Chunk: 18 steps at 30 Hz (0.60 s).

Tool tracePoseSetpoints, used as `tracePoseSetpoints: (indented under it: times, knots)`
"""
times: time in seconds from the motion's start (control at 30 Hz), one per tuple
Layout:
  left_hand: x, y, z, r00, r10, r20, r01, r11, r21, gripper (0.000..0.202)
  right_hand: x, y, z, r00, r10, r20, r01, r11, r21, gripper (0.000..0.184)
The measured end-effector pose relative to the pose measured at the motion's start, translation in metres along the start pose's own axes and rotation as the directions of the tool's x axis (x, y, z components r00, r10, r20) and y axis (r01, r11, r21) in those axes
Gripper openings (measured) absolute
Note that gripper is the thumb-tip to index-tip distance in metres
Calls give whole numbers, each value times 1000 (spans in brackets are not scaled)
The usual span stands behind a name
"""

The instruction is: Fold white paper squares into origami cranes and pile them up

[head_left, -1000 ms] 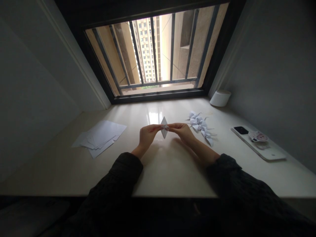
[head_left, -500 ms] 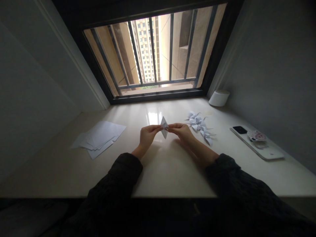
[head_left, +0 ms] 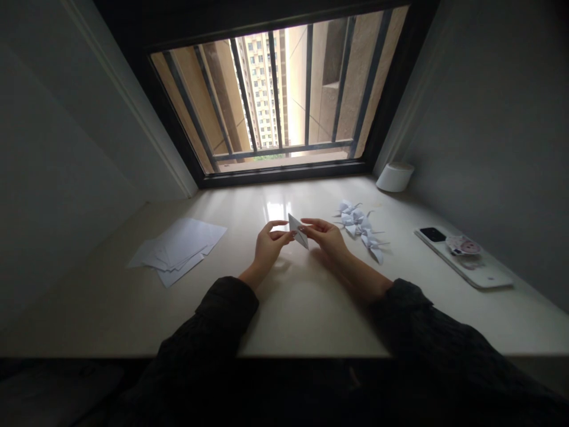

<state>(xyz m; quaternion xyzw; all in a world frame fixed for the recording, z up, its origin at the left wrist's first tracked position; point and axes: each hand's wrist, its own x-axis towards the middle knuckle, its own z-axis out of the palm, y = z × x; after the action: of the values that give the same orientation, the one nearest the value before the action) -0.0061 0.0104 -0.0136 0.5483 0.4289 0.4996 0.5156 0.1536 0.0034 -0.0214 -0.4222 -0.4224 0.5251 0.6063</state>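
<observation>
A small white folded paper (head_left: 298, 231), diamond-shaped with pointed ends, is held up over the counter, tilted so its top leans left. My right hand (head_left: 326, 237) grips its right side between thumb and fingers. From the left, my left hand (head_left: 267, 244) has its thumb on the lower middle of the paper, with the index finger raised near the upper tip. The fingertips cover part of the folds. Just right of my right hand lie several white folded paper cranes (head_left: 355, 222) in a cluster.
A fanned stack of white paper sheets (head_left: 182, 246) lies on the left of the pale counter (head_left: 306, 320). At right is a white phone (head_left: 482, 270) with a round grip (head_left: 463, 245). A white cylindrical object (head_left: 395, 177) stands in the back right corner, beside the barred window (head_left: 284, 101).
The folded paper has turned from upright to tilted, its top now leaning left. My left index finger has lifted away from the thumb, and my right fingers have shifted on the paper.
</observation>
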Motion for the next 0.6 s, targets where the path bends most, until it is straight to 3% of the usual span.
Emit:
tracePoseSetpoints:
  times: [0.23, 0.43, 0.6]
  knots:
    - [2, -3, -1, 997, -56, 58, 58, 998, -23, 54, 1, -1, -1, 1000, 12, -7, -12, 1000, 4, 33]
    - [1, -2, -1, 984, -129, 125, 131, 991, -10, 46, 0, -4, -4, 999, -41, 25, 45, 989, -138, 30]
    - [0, -2, -2, 984, -137, 110, 136, 991, 18, 44, -2, -5, -3, 994, -91, 66, 105, 964, -244, 31]
